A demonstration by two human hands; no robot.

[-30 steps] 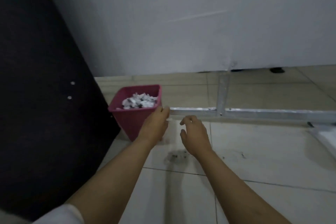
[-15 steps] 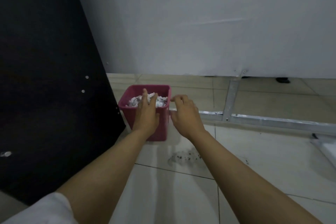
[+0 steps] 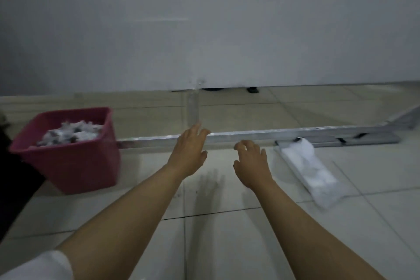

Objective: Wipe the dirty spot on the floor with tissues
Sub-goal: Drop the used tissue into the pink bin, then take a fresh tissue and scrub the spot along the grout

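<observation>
Reaching forward over the pale tiled floor [image 3: 227, 245], both bare forearms stretch out with nothing held. The left hand [image 3: 189, 152] has its fingers straight; the right hand [image 3: 251, 166] has its fingers spread and loosely bent. Just right of it lies a white plastic-wrapped pack of tissues [image 3: 309, 168]. Left stands a pink plastic bin [image 3: 75, 161] holding crumpled tissues. Beyond runs a silver metal rail [image 3: 261, 135], then a white wall [image 3: 204, 29].

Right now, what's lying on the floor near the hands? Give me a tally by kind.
Pink bin holding used tissues: 1
Tissue pack: 1
Metal rail: 1
Hands, holding nothing: 2, left hand, right hand
Total: 5
</observation>
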